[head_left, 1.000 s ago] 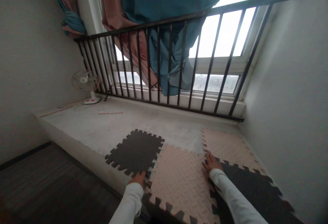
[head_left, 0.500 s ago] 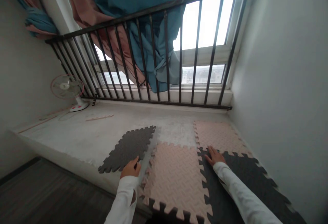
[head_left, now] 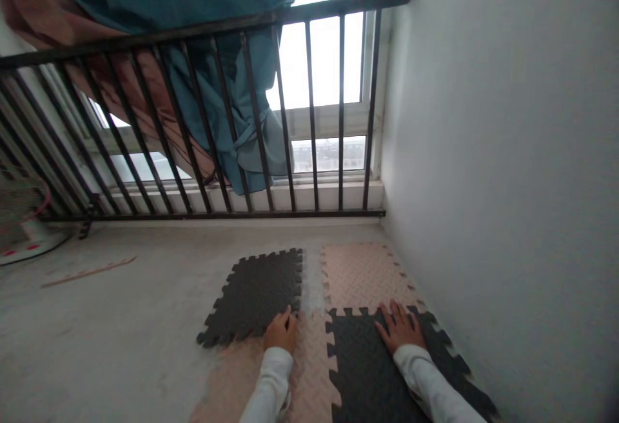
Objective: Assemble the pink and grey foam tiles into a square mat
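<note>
My left hand (head_left: pixel 281 331) is closed on the lower right corner of a dark grey foam puzzle mat (head_left: pixel 258 291) with toothed edges. That tile overlaps part of a pink foam mat (head_left: pixel 309 371) below it. My right hand (head_left: pixel 400 327) lies with fingers spread on a second dark mat (head_left: pixel 367 365), close to its seam with another pink mat (head_left: pixel 367 275) by the wall. The lower pink mat and the second dark mat meet along their toothed edges. A strip of bare floor shows between the held tile and the far pink mat.
A black metal railing (head_left: pixel 232 217) runs in front of the window, with a teal and pink curtain (head_left: pixel 193 88) behind it. A white wall (head_left: pixel 483 184) stands on the right. A fan (head_left: pixel 33 233) and a thin strip (head_left: pixel 89 272) are on the pale floor at left.
My view has turned to the right. My left hand has carried the dark tile right and forward, over the lower pink mat. My right hand stays on the other dark mat, fingers more spread.
</note>
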Demonstrator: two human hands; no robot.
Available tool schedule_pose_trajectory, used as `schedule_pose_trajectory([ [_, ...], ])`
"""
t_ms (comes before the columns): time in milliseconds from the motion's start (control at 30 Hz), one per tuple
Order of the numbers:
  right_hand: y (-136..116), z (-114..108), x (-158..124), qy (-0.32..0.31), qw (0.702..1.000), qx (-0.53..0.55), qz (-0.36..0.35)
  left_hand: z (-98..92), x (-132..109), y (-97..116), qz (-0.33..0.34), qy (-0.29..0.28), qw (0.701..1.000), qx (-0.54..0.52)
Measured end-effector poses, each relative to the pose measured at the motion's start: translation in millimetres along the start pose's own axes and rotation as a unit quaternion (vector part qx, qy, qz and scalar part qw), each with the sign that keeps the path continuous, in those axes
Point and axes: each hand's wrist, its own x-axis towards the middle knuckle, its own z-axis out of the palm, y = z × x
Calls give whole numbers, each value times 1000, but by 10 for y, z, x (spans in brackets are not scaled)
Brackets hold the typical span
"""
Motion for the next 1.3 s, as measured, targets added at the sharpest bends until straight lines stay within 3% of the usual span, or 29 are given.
schedule_pose_trajectory([
  [67,3,3,-5,3,1000,-4,-6,140,111,287,5,-52,998,28],
  [167,19,19,-12,8,1000,-3,-11,255,215,575,18,-71,996,50],
  [333,38,74,-13,17,1000,0,-12,433,244,770,42,-99,992,59],
  [500,38,120,10,42,999,-2,-14,546,224,808,56,-119,988,83],
  [800,46,144,15,46,999,-10,-11,436,266,801,97,-175,969,145],
  [1000,53,169,19,52,998,-22,-12,499,290,665,188,-79,967,154],
  [1167,64,192,17,59,998,-26,-12,703,360,508,211,-101,967,105],
  [1300,64,184,12,49,998,-29,-12,680,399,558,208,-122,964,112],
])
